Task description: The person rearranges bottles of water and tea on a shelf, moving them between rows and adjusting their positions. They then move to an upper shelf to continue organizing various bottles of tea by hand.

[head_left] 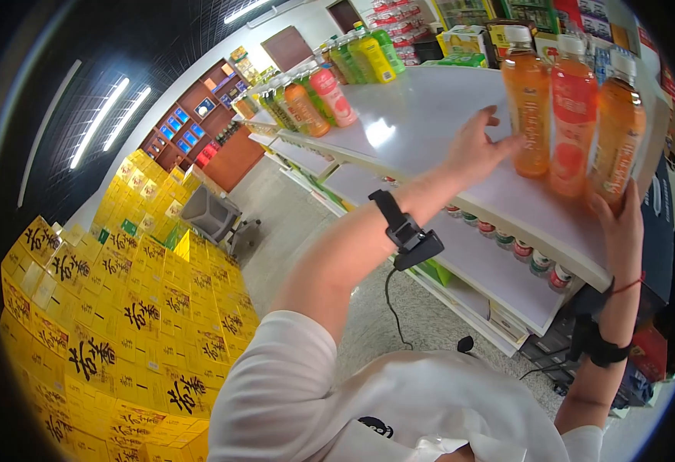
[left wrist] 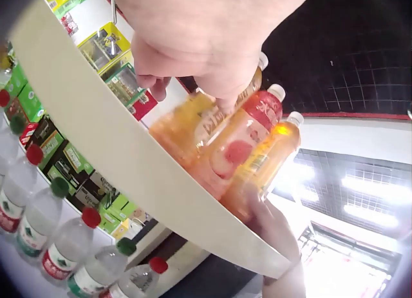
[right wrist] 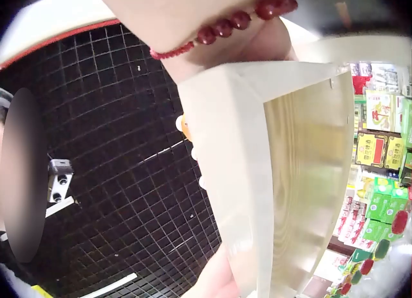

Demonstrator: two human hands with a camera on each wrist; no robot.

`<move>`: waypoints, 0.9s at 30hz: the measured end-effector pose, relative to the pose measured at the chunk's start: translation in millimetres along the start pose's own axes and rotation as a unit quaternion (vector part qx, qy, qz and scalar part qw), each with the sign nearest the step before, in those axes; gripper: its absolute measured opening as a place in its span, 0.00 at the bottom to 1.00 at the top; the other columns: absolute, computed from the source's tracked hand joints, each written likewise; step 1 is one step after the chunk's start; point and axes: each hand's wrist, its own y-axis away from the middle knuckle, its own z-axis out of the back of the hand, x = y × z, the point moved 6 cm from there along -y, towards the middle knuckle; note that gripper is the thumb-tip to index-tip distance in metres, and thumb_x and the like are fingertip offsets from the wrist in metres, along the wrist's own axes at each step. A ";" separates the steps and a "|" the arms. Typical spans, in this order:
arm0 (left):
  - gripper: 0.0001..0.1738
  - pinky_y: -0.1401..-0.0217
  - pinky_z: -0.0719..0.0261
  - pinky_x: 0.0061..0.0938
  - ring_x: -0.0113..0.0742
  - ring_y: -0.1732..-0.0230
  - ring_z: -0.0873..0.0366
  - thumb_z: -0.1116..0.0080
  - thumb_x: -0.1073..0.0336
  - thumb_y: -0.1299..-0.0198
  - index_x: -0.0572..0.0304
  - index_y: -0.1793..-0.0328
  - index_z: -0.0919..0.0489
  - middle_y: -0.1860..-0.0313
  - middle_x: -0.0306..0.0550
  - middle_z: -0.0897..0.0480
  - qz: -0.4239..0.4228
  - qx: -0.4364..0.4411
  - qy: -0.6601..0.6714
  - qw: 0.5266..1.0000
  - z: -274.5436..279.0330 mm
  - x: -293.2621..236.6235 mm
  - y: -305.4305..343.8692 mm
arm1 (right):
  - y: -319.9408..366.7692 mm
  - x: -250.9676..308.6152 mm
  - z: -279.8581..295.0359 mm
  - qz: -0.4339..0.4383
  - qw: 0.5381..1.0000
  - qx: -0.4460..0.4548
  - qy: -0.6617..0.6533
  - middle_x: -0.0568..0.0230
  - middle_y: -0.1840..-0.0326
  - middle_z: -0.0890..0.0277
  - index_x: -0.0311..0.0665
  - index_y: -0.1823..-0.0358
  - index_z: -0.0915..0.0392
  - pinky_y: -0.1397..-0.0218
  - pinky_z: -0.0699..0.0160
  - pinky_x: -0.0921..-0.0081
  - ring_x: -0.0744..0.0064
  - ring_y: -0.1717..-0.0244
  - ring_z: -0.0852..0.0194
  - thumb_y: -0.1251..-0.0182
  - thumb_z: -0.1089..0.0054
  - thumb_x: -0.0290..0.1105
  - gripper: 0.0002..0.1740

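- Three filled bottles stand side by side on the top shelf [head_left: 422, 119], at its right end by the near right corner: left orange bottle [head_left: 528, 108], pink-labelled bottle [head_left: 574, 115] in the middle, right orange bottle [head_left: 620, 127]. All upright, white caps on.
- Right hand [head_left: 621, 221]: grip clamped low on the right orange bottle, thumb on one side and fingers on the other; forearm passes the shelf's right end. Red bead bracelet [right wrist: 222, 28] on the wrist.
- Left hand [head_left: 482, 145]: grip apart, holding nothing; fingers loosely bent, over the near long edge beside the left orange bottle. Contact with that bottle: cannot tell.
- Black wrist strap [head_left: 391, 212] with a small device on the left forearm.
- Further bottles toward the shelf's far left end: a mixed row [head_left: 304, 108] by the near long edge, green and yellow ones [head_left: 372, 58] by the far long edge.
- Lower shelf [head_left: 476, 266]: clear bottles [left wrist: 71, 246] with red and green caps, lined up beneath the right end.
- Beyond the shelf, on the floor: grey office chair [head_left: 208, 214] and stacked yellow cartons [head_left: 133, 316] bearing black characters.
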 end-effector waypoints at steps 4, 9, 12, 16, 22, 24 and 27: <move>0.38 0.59 0.22 0.27 0.32 0.64 0.21 0.32 0.48 0.49 0.70 0.40 0.30 0.50 0.53 0.20 0.027 -0.114 -0.066 0.991 80.2 76.7 -5.9 | 0.8 -17.9 -3.1 -0.032 0.999 0.019 -0.039 0.57 0.49 0.27 0.29 0.38 0.38 0.50 0.25 0.77 0.73 0.51 0.26 0.35 0.40 0.28 0.27; 0.37 0.46 0.27 0.36 0.50 0.51 0.23 0.30 0.51 0.54 0.70 0.44 0.29 0.49 0.60 0.22 0.115 -0.263 -0.267 0.920 229.2 206.8 -26.2 | 2.5 -49.1 -3.5 -0.078 0.992 0.050 -0.085 0.64 0.48 0.29 0.32 0.33 0.41 0.50 0.26 0.80 0.81 0.51 0.32 0.32 0.43 0.28 0.28; 0.43 0.38 0.31 0.40 0.56 0.41 0.28 0.30 0.46 0.56 0.74 0.42 0.31 0.45 0.64 0.25 0.167 -0.267 -0.279 0.907 270.9 242.5 -33.4 | 4.9 -55.2 -0.2 -0.078 0.991 0.045 -0.100 0.65 0.46 0.30 0.33 0.30 0.44 0.48 0.28 0.81 0.81 0.50 0.32 0.31 0.45 0.28 0.31; 0.47 0.38 0.30 0.38 0.56 0.40 0.28 0.30 0.43 0.57 0.78 0.42 0.30 0.44 0.65 0.25 0.262 -0.282 -0.280 0.880 291.6 271.0 -46.3 | 7.3 -58.4 8.7 -0.053 0.997 0.031 -0.045 0.62 0.44 0.31 0.35 0.31 0.44 0.43 0.27 0.80 0.78 0.47 0.31 0.30 0.45 0.31 0.29; 0.42 0.46 0.24 0.38 0.54 0.49 0.20 0.32 0.40 0.57 0.77 0.49 0.24 0.51 0.65 0.20 0.302 -0.249 -0.210 0.896 292.5 332.0 -69.2 | 14.2 -75.7 21.9 -0.048 0.996 0.028 0.065 0.59 0.38 0.34 0.37 0.29 0.46 0.37 0.32 0.80 0.73 0.39 0.34 0.29 0.45 0.36 0.32; 0.40 0.50 0.23 0.37 0.52 0.52 0.19 0.31 0.42 0.56 0.76 0.50 0.23 0.53 0.64 0.19 0.289 -0.252 -0.194 0.903 293.4 335.6 -71.1 | 16.0 -77.2 24.6 -0.055 0.995 0.021 0.080 0.58 0.37 0.34 0.37 0.29 0.46 0.37 0.32 0.80 0.72 0.39 0.34 0.30 0.45 0.37 0.32; 0.37 0.53 0.22 0.35 0.48 0.55 0.18 0.31 0.45 0.55 0.74 0.50 0.21 0.54 0.61 0.18 0.275 -0.269 -0.211 0.899 287.7 321.0 -67.2 | 13.3 -73.9 22.9 -0.058 0.996 0.019 0.057 0.58 0.36 0.35 0.36 0.29 0.47 0.37 0.32 0.79 0.73 0.38 0.34 0.29 0.46 0.35 0.32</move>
